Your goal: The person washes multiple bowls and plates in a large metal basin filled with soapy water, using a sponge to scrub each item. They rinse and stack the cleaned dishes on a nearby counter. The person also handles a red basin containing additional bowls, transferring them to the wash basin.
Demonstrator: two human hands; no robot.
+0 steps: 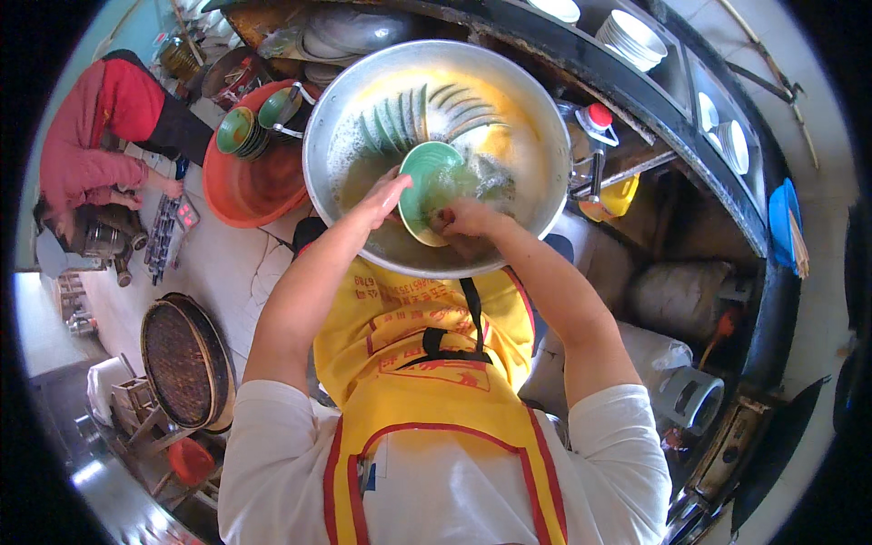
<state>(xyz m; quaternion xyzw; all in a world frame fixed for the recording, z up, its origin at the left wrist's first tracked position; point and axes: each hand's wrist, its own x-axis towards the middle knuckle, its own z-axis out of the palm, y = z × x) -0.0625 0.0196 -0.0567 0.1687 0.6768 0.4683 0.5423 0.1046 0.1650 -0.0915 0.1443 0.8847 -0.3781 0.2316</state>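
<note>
A wide metal basin [315,160] of cloudy, foamy water stands before me. My left hand [383,199] grips the left rim of a green bowl [428,163], which is tilted over the water with its inside towards me. Curled fingers of my right hand [475,219] press into the bowl's lower right part, partly under water. Whether they hold a cloth or pad is hidden. Behind the bowl, several green dishes [398,121] lie overlapped in a fan, half sunk in suds.
Left of the basin, an orange-red plastic tub [228,194] holds stacked green bowls [235,131]. A person in red [95,150] bends over at the far left. White bowls [632,39] stand on the right-hand shelf, above a red-capped plastic jug [596,117]. A round woven basket [178,361] sits lower left.
</note>
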